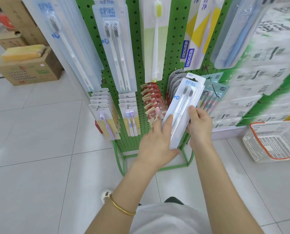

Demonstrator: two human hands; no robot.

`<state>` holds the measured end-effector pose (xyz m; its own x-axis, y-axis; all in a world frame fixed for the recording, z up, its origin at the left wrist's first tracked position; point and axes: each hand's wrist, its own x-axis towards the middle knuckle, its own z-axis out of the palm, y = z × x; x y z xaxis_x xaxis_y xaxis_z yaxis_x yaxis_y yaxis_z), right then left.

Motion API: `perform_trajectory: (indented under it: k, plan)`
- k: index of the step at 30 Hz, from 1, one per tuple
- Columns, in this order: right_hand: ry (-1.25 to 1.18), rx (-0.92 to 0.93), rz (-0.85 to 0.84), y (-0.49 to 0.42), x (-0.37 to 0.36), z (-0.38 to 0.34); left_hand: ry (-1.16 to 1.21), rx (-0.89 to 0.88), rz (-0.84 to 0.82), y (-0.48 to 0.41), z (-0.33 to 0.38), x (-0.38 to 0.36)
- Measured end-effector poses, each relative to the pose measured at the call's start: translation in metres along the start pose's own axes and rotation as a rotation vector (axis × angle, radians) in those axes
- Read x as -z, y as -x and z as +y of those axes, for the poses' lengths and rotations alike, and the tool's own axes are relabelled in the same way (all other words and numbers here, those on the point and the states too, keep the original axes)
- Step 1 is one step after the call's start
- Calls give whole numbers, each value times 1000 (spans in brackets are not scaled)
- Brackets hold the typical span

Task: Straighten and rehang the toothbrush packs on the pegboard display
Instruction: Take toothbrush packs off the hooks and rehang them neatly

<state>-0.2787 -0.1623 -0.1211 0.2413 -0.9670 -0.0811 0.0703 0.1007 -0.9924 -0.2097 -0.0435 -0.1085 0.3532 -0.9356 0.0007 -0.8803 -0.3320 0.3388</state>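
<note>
Right hand pinches white-blue twin-toothbrush blister pack, frame centre; left hand flat, supporting. Square it to green perforated pegboard before hooking.

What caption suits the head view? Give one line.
Right hand grips a twin toothbrush pack, left hand steadying it, before the green pegboard.

Lighting: bright, even, diffuse; shadows faint on the floor tiles; soft glare on clear toothbrush packs at upper left; motion blur smears stacked goods at right edge; wide-angle bowing toward frame edges; centre sharp.
</note>
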Motion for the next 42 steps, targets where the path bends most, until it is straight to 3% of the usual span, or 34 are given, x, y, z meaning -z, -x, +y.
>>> perform_trajectory:
  k: [5, 12, 17, 20, 25, 31, 35, 42]
  plan:
    - [-61, 10, -27, 7, 0, -11, 103, 28, -57, -3, 3, 1]
    - [30, -39, -89, 13, -1, -19, 1046, 84, -261, -6, -6, 11]
    - [-48, -59, -43, 12, -2, -18, 1415, 208, -350, -4, -13, 16]
    - [-42, -58, -65, 13, -1, -21, 1350, 188, -418, 1, -18, 15]
    - [-63, -44, -116, 14, -2, -27, 1169, 151, -391, 1, -22, 15]
    - [-64, -36, -202, 12, -1, -26, 1204, 263, -338, -1, -25, 16]
    - [-29, 2, -327, 11, 2, -25, 1060, 336, -249, -9, -27, 22]
    - [22, 9, -529, 17, 1, -24, 1139, 300, 72, -27, -23, 51]
